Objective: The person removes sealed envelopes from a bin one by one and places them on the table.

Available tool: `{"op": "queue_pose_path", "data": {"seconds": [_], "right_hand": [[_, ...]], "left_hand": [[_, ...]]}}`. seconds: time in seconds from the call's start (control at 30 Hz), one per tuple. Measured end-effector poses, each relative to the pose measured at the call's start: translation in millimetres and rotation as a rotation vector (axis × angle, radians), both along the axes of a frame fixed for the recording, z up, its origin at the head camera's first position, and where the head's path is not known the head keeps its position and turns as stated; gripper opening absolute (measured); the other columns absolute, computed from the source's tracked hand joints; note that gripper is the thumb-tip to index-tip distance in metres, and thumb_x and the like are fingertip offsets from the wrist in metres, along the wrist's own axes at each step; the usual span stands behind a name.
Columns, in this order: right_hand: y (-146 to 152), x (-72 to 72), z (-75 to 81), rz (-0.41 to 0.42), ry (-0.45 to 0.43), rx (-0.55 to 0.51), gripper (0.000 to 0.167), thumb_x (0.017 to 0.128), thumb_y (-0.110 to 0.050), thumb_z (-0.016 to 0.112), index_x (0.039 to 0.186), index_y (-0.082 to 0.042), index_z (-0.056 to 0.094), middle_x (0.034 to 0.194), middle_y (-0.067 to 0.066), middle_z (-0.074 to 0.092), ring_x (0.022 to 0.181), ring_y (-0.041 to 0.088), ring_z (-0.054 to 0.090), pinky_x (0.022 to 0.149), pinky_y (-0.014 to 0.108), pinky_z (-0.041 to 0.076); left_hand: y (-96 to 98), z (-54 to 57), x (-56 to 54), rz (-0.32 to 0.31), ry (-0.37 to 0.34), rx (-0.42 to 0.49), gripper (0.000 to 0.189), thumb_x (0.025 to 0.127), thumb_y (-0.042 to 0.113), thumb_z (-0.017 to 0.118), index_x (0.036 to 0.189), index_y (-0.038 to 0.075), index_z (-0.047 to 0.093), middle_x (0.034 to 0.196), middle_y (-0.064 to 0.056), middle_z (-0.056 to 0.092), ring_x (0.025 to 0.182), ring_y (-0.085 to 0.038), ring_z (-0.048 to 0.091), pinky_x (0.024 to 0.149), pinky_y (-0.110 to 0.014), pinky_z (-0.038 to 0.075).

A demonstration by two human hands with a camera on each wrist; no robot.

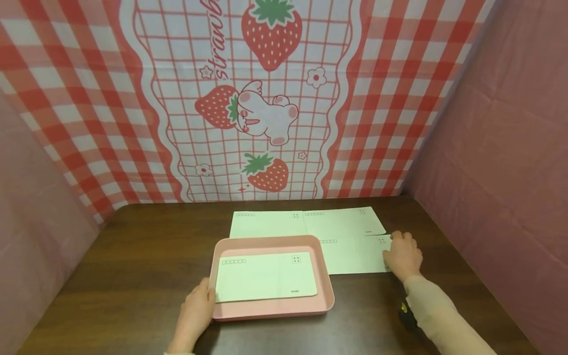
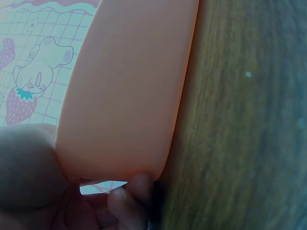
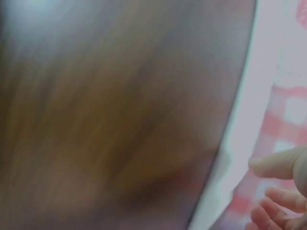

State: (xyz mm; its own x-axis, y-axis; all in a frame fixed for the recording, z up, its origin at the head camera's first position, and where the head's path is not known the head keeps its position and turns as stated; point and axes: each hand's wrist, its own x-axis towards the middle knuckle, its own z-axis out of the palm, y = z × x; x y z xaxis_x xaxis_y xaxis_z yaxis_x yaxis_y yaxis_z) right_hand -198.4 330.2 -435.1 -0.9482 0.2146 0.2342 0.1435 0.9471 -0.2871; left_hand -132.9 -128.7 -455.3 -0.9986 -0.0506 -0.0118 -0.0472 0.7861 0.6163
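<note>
A pink rectangular tray sits on the table with a pale envelope lying in it. My left hand grips the tray's left side; in the left wrist view its fingers curl at the end of the tray's wall. At the right end of another envelope, partly hidden behind the tray, is my right hand. In the right wrist view its thumb and fingers are spread apart, close to the envelope's edge, and I cannot tell whether they touch it.
Two more envelopes lie side by side behind the tray, a left envelope and a right envelope. A checked strawberry cloth hangs behind the brown table. Pink cloth walls stand at the sides.
</note>
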Motion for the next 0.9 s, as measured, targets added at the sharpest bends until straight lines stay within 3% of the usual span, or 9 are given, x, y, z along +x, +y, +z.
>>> {"op": "queue_pose_path", "data": {"seconds": [0.17, 0.3, 0.37, 0.67, 0.9], "right_hand": [[-49, 4.6, 19.8, 0.12, 0.121, -0.097, 0.02, 0.079, -0.005, 0.057, 0.098, 0.0, 0.061, 0.084, 0.014, 0.058, 0.065, 0.027, 0.056, 0.053, 0.039, 0.042], [-100, 14.9, 33.9, 0.269, 0.219, -0.148, 0.013, 0.078, 0.001, 0.059, 0.089, -0.003, 0.064, 0.075, 0.006, 0.061, 0.06, 0.016, 0.054, 0.053, 0.031, 0.04], [-120, 20.2, 36.6, 0.32, 0.226, -0.156, 0.012, 0.078, 0.002, 0.06, 0.088, -0.004, 0.063, 0.074, 0.005, 0.06, 0.062, 0.015, 0.054, 0.054, 0.029, 0.041], [-171, 29.5, 17.4, 0.398, 0.069, -0.164, 0.01, 0.079, 0.0, 0.062, 0.088, -0.002, 0.06, 0.074, 0.006, 0.062, 0.064, 0.015, 0.058, 0.056, 0.028, 0.046], [-190, 32.4, 5.3, 0.328, -0.126, -0.064, 0.036, 0.076, -0.018, 0.068, 0.095, 0.008, 0.052, 0.069, 0.014, 0.056, 0.054, 0.025, 0.057, 0.05, 0.037, 0.046]], "left_hand": [[-0.2, 0.6, 0.7, 0.004, -0.016, -0.001, 0.02, 0.091, 0.011, 0.041, 0.104, -0.001, 0.051, 0.089, -0.017, 0.058, 0.08, -0.037, 0.059, 0.062, -0.05, 0.044], [-0.3, 1.3, 0.4, 0.005, -0.019, -0.002, 0.021, 0.09, 0.011, 0.041, 0.105, -0.001, 0.051, 0.089, -0.017, 0.058, 0.08, -0.037, 0.06, 0.061, -0.05, 0.044], [0.2, 1.1, -0.1, 0.004, -0.021, -0.002, 0.022, 0.091, 0.012, 0.041, 0.106, -0.001, 0.051, 0.091, -0.018, 0.059, 0.081, -0.037, 0.06, 0.062, -0.05, 0.044], [1.0, -0.1, -0.6, 0.01, -0.017, -0.003, 0.025, 0.09, 0.011, 0.041, 0.109, -0.002, 0.051, 0.094, -0.019, 0.059, 0.084, -0.039, 0.059, 0.065, -0.051, 0.044], [0.9, 1.0, 0.3, 0.007, -0.001, 0.009, 0.023, 0.09, 0.011, 0.041, 0.106, -0.001, 0.051, 0.093, -0.02, 0.059, 0.082, -0.038, 0.06, 0.063, -0.051, 0.044]]}}
